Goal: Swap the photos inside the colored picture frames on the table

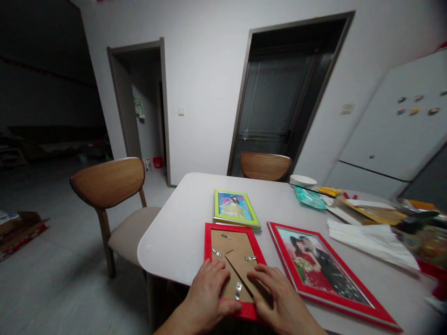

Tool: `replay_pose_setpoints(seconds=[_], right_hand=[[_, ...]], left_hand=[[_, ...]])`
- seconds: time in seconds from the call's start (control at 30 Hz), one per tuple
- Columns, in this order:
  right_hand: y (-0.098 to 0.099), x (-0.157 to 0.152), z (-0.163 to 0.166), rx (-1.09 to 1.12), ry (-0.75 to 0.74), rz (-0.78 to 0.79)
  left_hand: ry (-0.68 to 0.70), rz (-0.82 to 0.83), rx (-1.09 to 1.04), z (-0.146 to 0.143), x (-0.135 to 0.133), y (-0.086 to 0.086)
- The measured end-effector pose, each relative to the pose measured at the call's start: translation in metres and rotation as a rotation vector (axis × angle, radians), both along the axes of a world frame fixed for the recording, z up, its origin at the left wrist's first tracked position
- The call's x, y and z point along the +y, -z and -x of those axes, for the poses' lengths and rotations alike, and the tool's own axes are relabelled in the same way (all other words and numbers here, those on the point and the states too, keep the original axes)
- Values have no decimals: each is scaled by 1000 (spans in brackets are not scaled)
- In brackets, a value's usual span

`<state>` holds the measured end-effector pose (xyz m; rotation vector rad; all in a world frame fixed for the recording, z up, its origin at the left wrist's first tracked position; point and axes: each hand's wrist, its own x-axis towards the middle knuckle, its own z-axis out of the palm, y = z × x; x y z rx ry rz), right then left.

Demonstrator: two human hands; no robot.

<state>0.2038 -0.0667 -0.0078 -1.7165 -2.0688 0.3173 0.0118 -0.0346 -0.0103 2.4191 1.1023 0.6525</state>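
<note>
A small red picture frame lies face down on the white table, its brown backing board with metal clips and a stand facing up. My left hand rests flat on the backing's near left part, thumb by a metal clip. My right hand lies flat on the near right part, over the stand. Both hands have fingers stretched out. A larger red frame with a photo lies face up to the right. A green frame with a photo lies just behind.
Two wooden chairs stand by the table, one at the left, one at the far side. White cloth, a bowl, a teal packet and clutter fill the right. A white fridge stands at right.
</note>
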Motion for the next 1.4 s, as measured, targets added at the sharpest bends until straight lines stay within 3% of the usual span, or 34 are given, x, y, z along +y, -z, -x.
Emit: replay_pose_setpoints(seconds=[0.23,0.47,0.67,1.07,1.17,1.3,1.4], right_hand=[[1,7,4,-44,-28,-26],[3,29,-4,-105,113,-123],[-1,35,-2,-201,104,-131],[2,33,-4,-157,109,-142],[-2,23,2,-121,13,-150],[-15,4,19,-52,-274,-61],[-25,-4,27,-61,-316,-36]], left_hand=[[78,-4,-10,6,2,8],[43,-6,-4,5,2,13],[15,-15,-18,4,1,15],[5,-1,-52,3,2,19],[31,31,-22,7,2,14],[22,36,-22,11,2,10],[22,16,-39,10,1,9]])
